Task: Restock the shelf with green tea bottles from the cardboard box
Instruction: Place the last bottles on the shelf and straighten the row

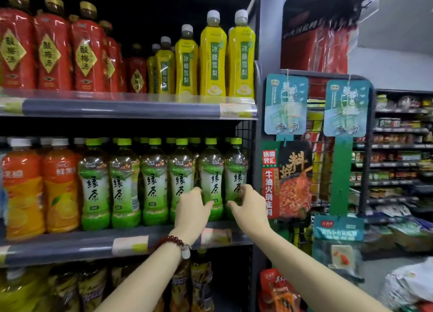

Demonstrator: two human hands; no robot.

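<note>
Several green tea bottles with green caps stand in a row on the middle shelf (93, 243). My left hand (191, 208) reaches to the row's right end, thumb against one green tea bottle (210, 171), fingers curled round the front of the bottle left of it. My right hand (248, 204) touches the rightmost green tea bottle (235, 168) near its base, thumb on the front and fingers at its right side. No cardboard box is in view.
Orange juice bottles (23, 187) stand left of the tea. Red bottles (51, 53) and yellow pear drink bottles (212, 61) fill the shelf above. Dark bottles sit below. A wire rack (328, 147) of hanging sauce packets stands right of the shelf end.
</note>
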